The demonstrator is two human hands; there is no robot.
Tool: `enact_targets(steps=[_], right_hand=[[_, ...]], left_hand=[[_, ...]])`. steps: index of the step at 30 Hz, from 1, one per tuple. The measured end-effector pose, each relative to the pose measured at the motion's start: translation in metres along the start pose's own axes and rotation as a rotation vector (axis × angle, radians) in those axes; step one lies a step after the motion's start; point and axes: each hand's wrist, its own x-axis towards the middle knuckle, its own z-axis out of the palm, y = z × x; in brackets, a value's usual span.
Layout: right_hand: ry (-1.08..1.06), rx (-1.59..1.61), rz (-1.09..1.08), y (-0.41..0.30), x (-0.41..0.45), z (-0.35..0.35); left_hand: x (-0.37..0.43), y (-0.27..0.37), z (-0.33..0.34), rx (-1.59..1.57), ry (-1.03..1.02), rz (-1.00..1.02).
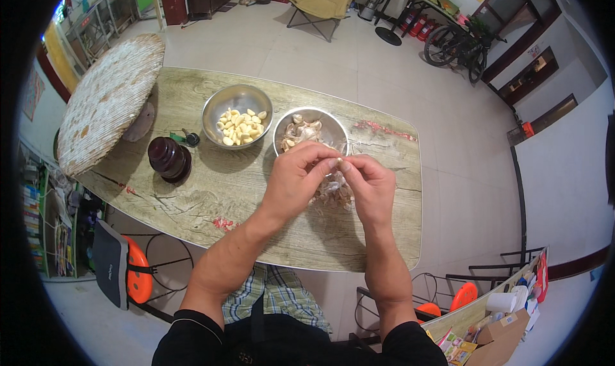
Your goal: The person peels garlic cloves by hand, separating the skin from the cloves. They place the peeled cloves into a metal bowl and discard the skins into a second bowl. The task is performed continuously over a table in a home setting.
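My left hand (307, 173) and my right hand (367, 178) meet fingertip to fingertip, pinching one small garlic clove (339, 160) between them. They are above the near rim of a steel bowl (336, 121) that holds unpeeled garlic (305, 131). Below my hands, a heap of papery garlic skins (336, 193) lies on the wood-patterned table (298, 241), partly hidden by my fingers. To the left stands a second steel bowl (235, 97), with peeled pale cloves (242, 125) in it.
Left of the bowls are a dark brown turned pot (169, 159) and a small green-and-black object (190, 138). A large round woven tray (113, 101) leans at the table's left end. Orange stools (138, 270) stand near the table; a folding chair (323, 0) is beyond it.
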Motion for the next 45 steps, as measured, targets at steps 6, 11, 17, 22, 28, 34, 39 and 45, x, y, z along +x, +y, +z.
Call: enact_targets(steps=[6, 11, 17, 22, 28, 34, 39, 45], right_hand=[[-0.011, -0.043, 0.009, -0.001, 0.000, -0.004], [-0.027, -0.059, 0.002, -0.002, 0.000, -0.005], [-0.028, -0.054, 0.061, -0.004, -0.002, -0.006], [0.010, -0.054, 0.063, -0.004, -0.002, -0.003], [0.022, -0.142, -0.061, -0.008, -0.002, 0.000], [0.074, 0.086, 0.063, -0.005, -0.005, 0.003], [0.088, 0.122, 0.044, -0.003, -0.004, 0.005], [0.018, 0.184, 0.075, -0.005, -0.003, 0.008]], left_hand=[[0.001, -0.002, 0.000, 0.005, -0.027, 0.006], [0.000, -0.004, -0.001, 0.011, -0.050, 0.001], [-0.001, -0.008, -0.002, -0.024, -0.094, -0.038], [0.000, -0.010, 0.000, -0.057, -0.088, -0.038], [-0.002, -0.010, 0.002, -0.303, -0.131, -0.198], [0.001, -0.017, 0.004, -0.561, -0.077, -0.254], [0.002, -0.015, 0.003, -0.543, -0.010, -0.181], [0.000, -0.008, 0.002, -0.404, 0.030, -0.138]])
